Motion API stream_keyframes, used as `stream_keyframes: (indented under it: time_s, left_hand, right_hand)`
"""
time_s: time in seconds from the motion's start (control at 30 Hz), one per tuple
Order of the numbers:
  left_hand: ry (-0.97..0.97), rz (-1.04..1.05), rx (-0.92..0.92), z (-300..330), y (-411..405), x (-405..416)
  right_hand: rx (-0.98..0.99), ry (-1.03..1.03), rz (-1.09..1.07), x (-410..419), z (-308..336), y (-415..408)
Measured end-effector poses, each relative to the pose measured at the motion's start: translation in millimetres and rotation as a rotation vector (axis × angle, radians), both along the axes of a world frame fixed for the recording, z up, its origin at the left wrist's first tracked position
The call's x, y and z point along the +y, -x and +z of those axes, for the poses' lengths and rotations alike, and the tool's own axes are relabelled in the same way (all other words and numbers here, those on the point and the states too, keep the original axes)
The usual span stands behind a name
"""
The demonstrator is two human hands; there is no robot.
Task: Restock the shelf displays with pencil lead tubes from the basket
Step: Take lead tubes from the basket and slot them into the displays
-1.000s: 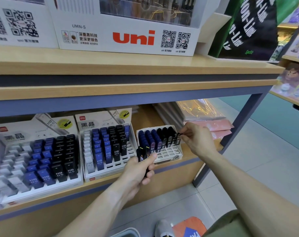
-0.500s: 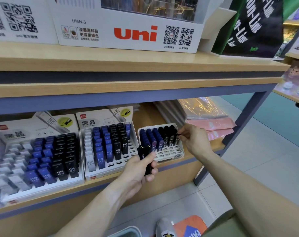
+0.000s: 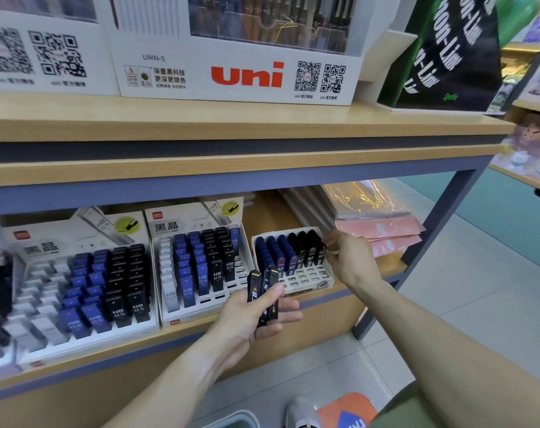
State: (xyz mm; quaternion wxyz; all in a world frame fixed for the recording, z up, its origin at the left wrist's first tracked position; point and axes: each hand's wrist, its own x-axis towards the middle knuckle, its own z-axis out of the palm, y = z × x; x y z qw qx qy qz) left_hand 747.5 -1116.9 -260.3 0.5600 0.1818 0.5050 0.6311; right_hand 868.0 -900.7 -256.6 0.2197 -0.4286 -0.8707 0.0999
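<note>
My left hand (image 3: pixel 256 319) grips a small bunch of black pencil lead tubes (image 3: pixel 264 291) in front of the lower shelf. My right hand (image 3: pixel 350 261) is at the right side of the small white display tray (image 3: pixel 305 279), its fingertips pinching the black tube (image 3: pixel 321 251) at the end of the tray's black row. That tray holds blue tubes on its left and black ones on its right, with bare slots at the front. A grey basket rim (image 3: pixel 231 420) shows at the bottom edge.
Two bigger lead displays (image 3: pixel 200 261) (image 3: pixel 86 282) with white, blue and black tubes stand to the left. Pink and clear packets (image 3: pixel 376 230) lie to the right on the shelf. A uni pen box (image 3: pixel 237 57) sits on the upper shelf. My shoe (image 3: pixel 299 412) is below.
My right hand has shifted slightly down into the tray's right black row. My left hand has stayed in place with its bunch of tubes.
</note>
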Motion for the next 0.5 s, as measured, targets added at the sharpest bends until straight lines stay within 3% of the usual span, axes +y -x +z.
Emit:
stream_keyframes:
  time_s: [0.1, 0.13, 0.23, 0.3, 0.5]
  left_hand:
    - [0.0, -0.014, 0.007, -1, 3, -5]
    - [-0.001, -0.021, 0.012, -1, 4, -7]
    - [0.011, -0.033, 0.036, -2, 5, -9]
    - [0.015, -0.036, 0.047, -4, 4, -10]
    - [0.019, -0.016, 0.1, -7, -1, -10]
  right_hand:
    - [0.022, -0.037, -0.02, -12, 15, 1]
    - [0.094, 0.042, -0.009, -23, 22, 4]
    - [0.264, 0.655, 0.16, -64, 43, 12]
    - [0.208, 0.851, 0.265, -80, 45, 15]
    - [0.263, 0.931, 0.227, -85, 29, 28]
